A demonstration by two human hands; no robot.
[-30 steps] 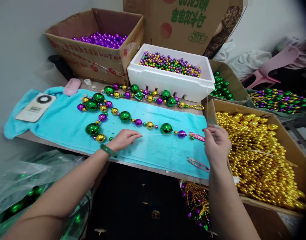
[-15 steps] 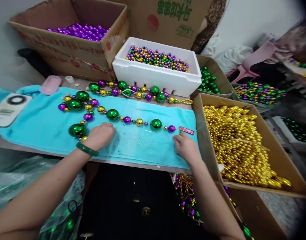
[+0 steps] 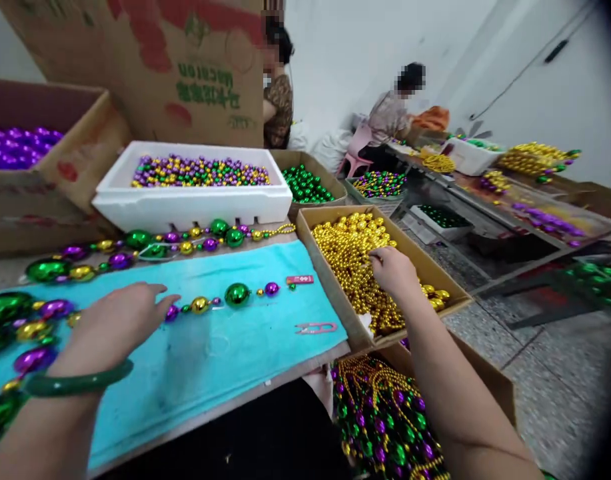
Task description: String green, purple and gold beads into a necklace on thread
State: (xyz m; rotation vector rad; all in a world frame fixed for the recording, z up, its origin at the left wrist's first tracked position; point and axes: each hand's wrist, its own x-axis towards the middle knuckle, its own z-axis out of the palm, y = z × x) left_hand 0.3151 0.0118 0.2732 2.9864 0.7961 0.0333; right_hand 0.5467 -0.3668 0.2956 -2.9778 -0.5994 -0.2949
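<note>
My left hand (image 3: 118, 323), with a green bangle (image 3: 80, 381) at the wrist, hovers over the blue towel (image 3: 180, 373), thumb and forefinger apart and nothing between them. Beside its fingertips a strand of green, gold and purple beads (image 3: 238, 295) lies across the towel. My right hand (image 3: 391, 268) is over the cardboard box of gold beads (image 3: 345, 253), its fingers pinched at the beads; what they hold is too small to name. Pink thread snips (image 3: 316, 328) and a small red label (image 3: 300, 280) rest on the towel.
Behind the towel stands a white foam box (image 3: 195, 207) of small mixed beads, with a green bead box (image 3: 308, 187) beside it. A purple bead box (image 3: 85, 140) is at left. Two people sit farther back. Finished-looking strands (image 3: 380, 413) hang below the gold box.
The view has swung to the right. My right hand has left the towel and moved over the gold bead box. My left hand has opened above the towel, and the snips now show.
</note>
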